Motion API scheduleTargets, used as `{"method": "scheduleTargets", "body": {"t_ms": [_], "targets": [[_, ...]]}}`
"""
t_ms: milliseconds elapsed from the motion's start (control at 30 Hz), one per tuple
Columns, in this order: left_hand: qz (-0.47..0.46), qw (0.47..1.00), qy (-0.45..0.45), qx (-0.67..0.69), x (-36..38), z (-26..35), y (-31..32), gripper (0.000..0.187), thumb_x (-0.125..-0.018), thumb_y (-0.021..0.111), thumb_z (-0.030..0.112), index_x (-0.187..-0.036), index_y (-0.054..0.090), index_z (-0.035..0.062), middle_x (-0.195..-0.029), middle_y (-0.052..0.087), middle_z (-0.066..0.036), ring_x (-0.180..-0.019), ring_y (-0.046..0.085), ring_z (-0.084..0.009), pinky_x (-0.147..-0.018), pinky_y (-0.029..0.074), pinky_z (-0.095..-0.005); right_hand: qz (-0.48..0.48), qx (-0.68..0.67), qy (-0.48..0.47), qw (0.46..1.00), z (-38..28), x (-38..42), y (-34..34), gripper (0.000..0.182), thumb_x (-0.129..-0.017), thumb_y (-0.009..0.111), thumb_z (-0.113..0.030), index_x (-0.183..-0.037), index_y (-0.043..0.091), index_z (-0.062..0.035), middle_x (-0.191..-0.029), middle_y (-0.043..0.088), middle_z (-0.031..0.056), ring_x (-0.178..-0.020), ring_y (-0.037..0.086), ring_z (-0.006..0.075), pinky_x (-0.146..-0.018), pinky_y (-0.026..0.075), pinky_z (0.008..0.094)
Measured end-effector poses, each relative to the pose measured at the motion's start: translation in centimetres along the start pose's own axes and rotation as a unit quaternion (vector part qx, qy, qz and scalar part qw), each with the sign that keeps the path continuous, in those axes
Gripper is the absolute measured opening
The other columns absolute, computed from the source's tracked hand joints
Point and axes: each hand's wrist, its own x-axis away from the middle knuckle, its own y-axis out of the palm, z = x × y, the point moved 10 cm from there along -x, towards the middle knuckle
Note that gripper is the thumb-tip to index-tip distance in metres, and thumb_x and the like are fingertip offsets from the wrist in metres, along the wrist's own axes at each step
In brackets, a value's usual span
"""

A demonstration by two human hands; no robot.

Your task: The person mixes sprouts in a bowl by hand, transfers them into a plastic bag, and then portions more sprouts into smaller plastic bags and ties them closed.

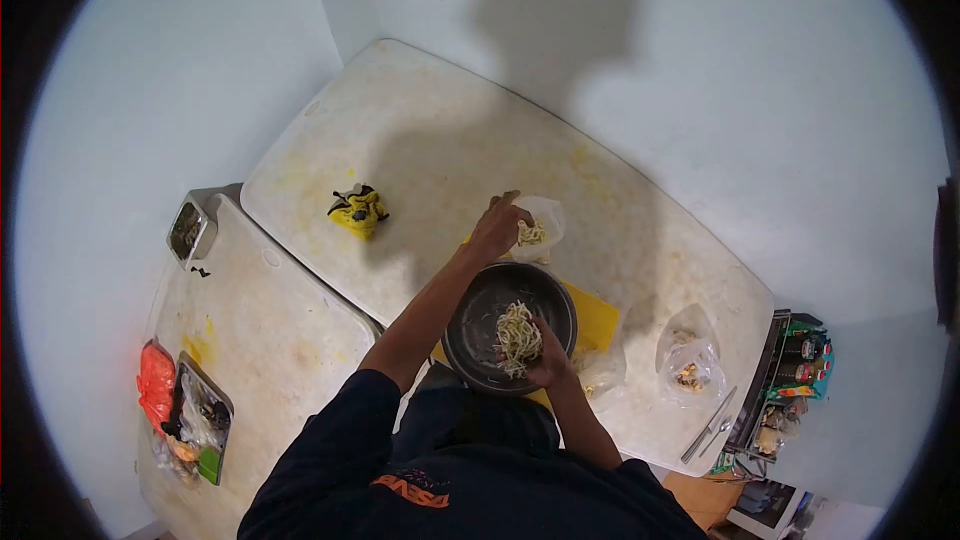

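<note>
A clump of pale, stringy bean sprouts (519, 337) rests in my right hand (551, 358), fingers curled around it from the right, over the dark metal bowl (478, 292). A few loose strands lie inside the bowl. Beyond the far rim, my left hand (497, 227) pinches the edge of a clear plastic bag (546, 212), which has more sprouts in it. Beneath the bowl, part of a yellow board (596, 320) shows. How the bowl is supported near my body is hidden.
A yellow-and-black bundle (358, 212) sits on the white table (420, 100). Clear bags of food (692, 372) and a knife (708, 426) lie right. Left are a metal container (192, 232), a tray of bags (204, 410) and a red bag (155, 386). A bottle rack (795, 370) stands beyond the right edge.
</note>
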Motion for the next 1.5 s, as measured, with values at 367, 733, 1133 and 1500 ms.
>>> {"method": "scheduleTargets", "body": {"t_ms": [367, 733, 1133, 1500], "targets": [[0.030, 0.987, 0.109, 0.116, 5.1, 0.6, -2.7, 0.071, -0.075, 0.053, -0.009, -0.143, 0.044, 0.0077, -0.148, 0.043, -0.017, -0.133, 0.040, -0.0372, -0.113, 0.031, -0.0447, -0.099, -0.074, -0.047, 0.991, -5.5, -1.7, 8.3, 0.044, -0.102, 0.034, -0.038, -0.122, 0.057, -0.0054, -0.105, 0.067, 0.0142, -0.089, 0.065, 0.0318, -0.076, 0.055, 0.0464], [-0.005, 0.981, 0.076, 0.179, 5.5, 1.9, -3.6, 0.077, -0.070, 0.046, -0.017, -0.143, 0.046, 0.0075, -0.150, 0.043, -0.014, -0.129, 0.044, -0.0390, -0.112, 0.033, -0.0427, 0.100, -0.045, -0.170, 0.979, -14.6, -13.4, 3.8, 0.033, -0.101, 0.041, -0.024, -0.121, 0.057, -0.0045, -0.111, 0.064, 0.0130, -0.099, 0.065, 0.0320, -0.084, 0.056, 0.0477], [0.001, 0.991, 0.009, 0.133, 4.7, 3.0, -2.9, 0.078, -0.069, 0.047, -0.014, -0.145, 0.042, 0.0056, -0.153, 0.037, -0.017, -0.134, 0.041, -0.0382, -0.107, 0.035, -0.0439, 0.241, 0.813, -0.309, 0.430, -19.0, -9.8, 8.9, 0.028, -0.075, 0.074, -0.017, -0.100, 0.069, -0.0047, -0.100, 0.068, 0.0202, -0.099, 0.065, 0.0344, -0.086, 0.052, 0.0416], [0.060, 0.983, 0.031, 0.170, 4.4, 3.0, -3.3, 0.071, -0.067, 0.053, -0.012, -0.137, 0.051, 0.0040, -0.148, 0.044, -0.015, -0.109, 0.052, -0.0466, -0.098, 0.040, -0.0439, 0.186, 0.820, -0.200, 0.502, -17.9, -10.0, 7.3, 0.029, -0.082, 0.057, -0.001, -0.109, 0.067, -0.0026, -0.102, 0.067, 0.0256, -0.104, 0.062, 0.0406, -0.088, 0.050, 0.0442]]}}
